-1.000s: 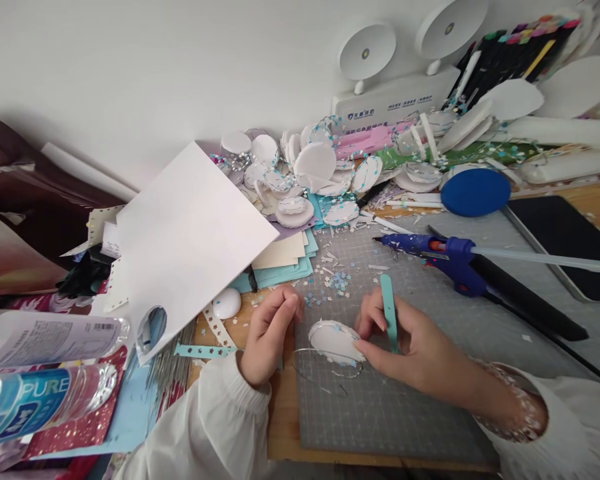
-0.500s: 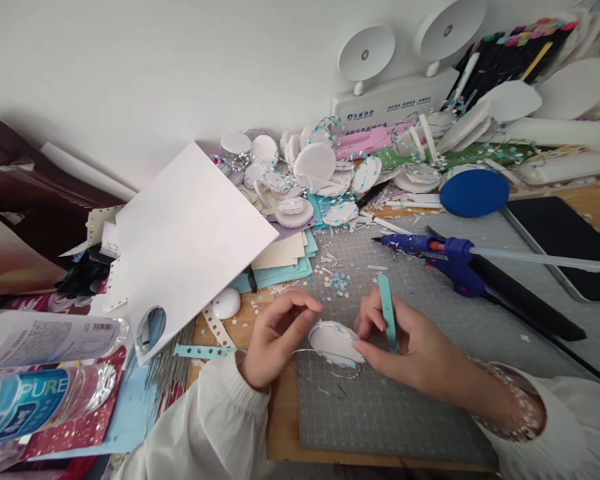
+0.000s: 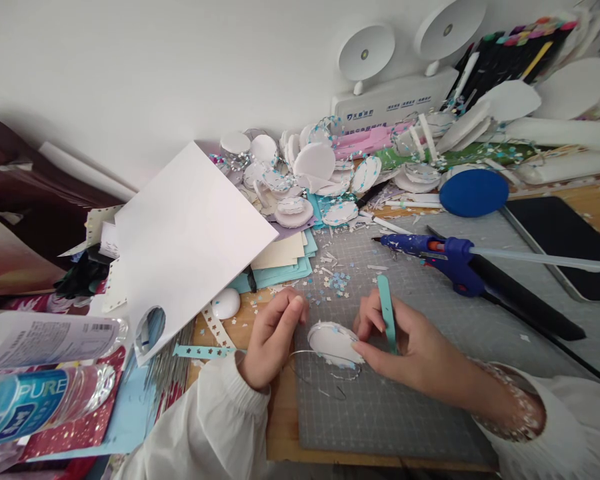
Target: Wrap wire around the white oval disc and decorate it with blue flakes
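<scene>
A small white disc with a thin clear rim lies on the grey cutting mat. My right hand pinches the disc's right edge with thumb and forefinger and also holds teal tweezers that stick up between its fingers. My left hand rests at the mat's left edge with fingers curled and thumb pressed to fingertips, just left of the disc. What it holds, if anything, is too small to see. Tiny star confetti is scattered on the mat beyond the disc.
A blue glue gun lies on the mat at right, a dark tablet beyond it. A pile of white discs sits at the back. A white sheet, water bottle and paper strips crowd the left.
My left hand reached toward the disc with fingers apart half a second ago, then drew back and curled shut. The right hand and the disc stayed put.
</scene>
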A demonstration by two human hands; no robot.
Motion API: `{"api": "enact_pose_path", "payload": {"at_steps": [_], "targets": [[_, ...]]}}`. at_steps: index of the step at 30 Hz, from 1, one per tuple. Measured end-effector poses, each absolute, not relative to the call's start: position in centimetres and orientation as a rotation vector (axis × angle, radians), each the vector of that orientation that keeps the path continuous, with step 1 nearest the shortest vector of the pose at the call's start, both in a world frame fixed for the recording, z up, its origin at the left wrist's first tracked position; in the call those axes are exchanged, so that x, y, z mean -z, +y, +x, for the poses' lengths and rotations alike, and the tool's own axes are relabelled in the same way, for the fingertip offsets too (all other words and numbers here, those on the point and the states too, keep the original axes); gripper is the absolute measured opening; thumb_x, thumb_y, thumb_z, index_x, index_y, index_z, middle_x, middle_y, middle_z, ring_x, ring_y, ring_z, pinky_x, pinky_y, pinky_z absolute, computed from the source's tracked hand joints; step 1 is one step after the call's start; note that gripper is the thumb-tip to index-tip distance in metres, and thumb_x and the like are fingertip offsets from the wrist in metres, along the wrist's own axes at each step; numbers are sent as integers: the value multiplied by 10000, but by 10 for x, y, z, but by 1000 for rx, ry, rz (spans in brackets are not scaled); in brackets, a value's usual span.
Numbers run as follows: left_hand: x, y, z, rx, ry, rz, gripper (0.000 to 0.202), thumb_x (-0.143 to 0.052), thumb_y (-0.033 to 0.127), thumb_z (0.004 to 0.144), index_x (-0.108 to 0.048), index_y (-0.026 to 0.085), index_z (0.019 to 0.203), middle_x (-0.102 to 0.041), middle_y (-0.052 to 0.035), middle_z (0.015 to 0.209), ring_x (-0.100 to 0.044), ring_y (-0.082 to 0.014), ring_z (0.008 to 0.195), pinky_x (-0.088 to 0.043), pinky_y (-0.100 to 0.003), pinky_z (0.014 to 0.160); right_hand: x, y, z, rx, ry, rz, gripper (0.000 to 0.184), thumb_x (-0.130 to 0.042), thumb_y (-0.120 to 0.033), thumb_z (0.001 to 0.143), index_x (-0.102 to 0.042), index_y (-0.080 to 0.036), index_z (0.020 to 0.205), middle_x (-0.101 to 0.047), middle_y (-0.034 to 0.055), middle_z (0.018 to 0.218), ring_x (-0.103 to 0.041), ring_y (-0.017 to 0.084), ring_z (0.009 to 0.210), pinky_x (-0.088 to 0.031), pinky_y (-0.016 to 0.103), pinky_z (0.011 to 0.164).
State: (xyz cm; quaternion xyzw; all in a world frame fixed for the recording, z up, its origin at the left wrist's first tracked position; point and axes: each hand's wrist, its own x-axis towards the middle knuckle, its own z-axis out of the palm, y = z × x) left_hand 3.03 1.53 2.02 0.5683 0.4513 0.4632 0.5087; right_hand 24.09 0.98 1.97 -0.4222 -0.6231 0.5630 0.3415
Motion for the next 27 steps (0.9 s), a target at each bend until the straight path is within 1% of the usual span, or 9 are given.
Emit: {"api": "enact_pose_path", "payload": {"at_steps": [2, 4, 6, 7, 9, 12, 20, 25, 27], "targets": [[-21, 16, 30, -1087, 1061, 1424, 354, -492, 405, 968, -535, 172, 704, -492, -14, 718, -465, -143, 711, -398, -270, 674, -20, 10, 241, -1467, -1618, -1089, 287, -616, -155, 789, -345, -248, 765, -554, -33, 744, -545, 129, 694, -471, 257, 637], [-22, 16, 29, -1006, 1021, 1474, 235, -577, 379, 924, -609, 167, 828, -533, -31, 801, -486, -148, 738, -407, -268, 663, -21, 10, 240, -1468, -1620, -1082, 276, -613, -162, 799, -352, -248, 767, -548, -36, 741, -541, 126, 690, -469, 258, 639], [-22, 16, 29, -940, 966, 1538, 186, -646, 343, 879, -648, 165, 933, -571, -52, 868, -518, -162, 784, -426, -276, 683, -21, 9, 240, -1478, -1626, -1080, 261, -611, -172, 808, -363, -247, 772, -545, -38, 733, -538, 124, 680, -464, 261, 638], [-22, 16, 29, -926, 939, 1573, 173, -659, 324, 869, -659, 163, 931, -585, -59, 872, -532, -169, 803, -433, -286, 704, -22, 9, 239, -1486, -1629, -1080, 258, -611, -178, 812, -365, -247, 772, -543, -39, 728, -536, 125, 674, -460, 263, 633], [-21, 17, 30, -932, 905, 1614, 125, -665, 285, 863, -665, 159, 867, -604, -60, 834, -551, -176, 810, -441, -303, 736, -22, 9, 239, -1492, -1633, -1083, 268, -616, -184, 809, -359, -246, 765, -540, -40, 721, -534, 125, 666, -454, 264, 624], [-21, 17, 31, -965, 884, 1618, 101, -664, 244, 862, -657, 161, 806, -612, -54, 787, -563, -167, 770, -449, -303, 718, -23, 8, 238, -1479, -1644, -1091, 281, -622, -173, 796, -354, -244, 756, -540, -37, 725, -532, 125, 670, -455, 267, 630], [-26, 17, 30, -973, 876, 1657, 101, -671, 222, 851, -688, 146, 786, -631, -63, 774, -587, -164, 751, -473, -287, 691, -24, 6, 237, -1490, -1700, -1133, 236, -605, -203, 794, -377, -241, 752, -539, -40, 707, -518, 114, 646, -450, 254, 609], [-27, 19, 28, -956, 913, 1611, 251, -563, 257, 932, -706, 139, 762, -632, -74, 754, -586, -161, 723, -468, -284, 661, -24, 7, 238, -1499, -1665, -1132, 241, -604, -184, 786, -371, -240, 755, -539, -41, 731, -520, 110, 670, -453, 247, 625], [-27, 20, 27, -954, 923, 1612, 258, -555, 279, 939, -708, 142, 783, -639, -77, 767, -588, -167, 742, -468, -289, 676, -22, 7, 238, -1528, -1605, -1124, 259, -609, -190, 794, -358, -242, 756, -533, -43, 738, -521, 110, 677, -455, 243, 623]]}}
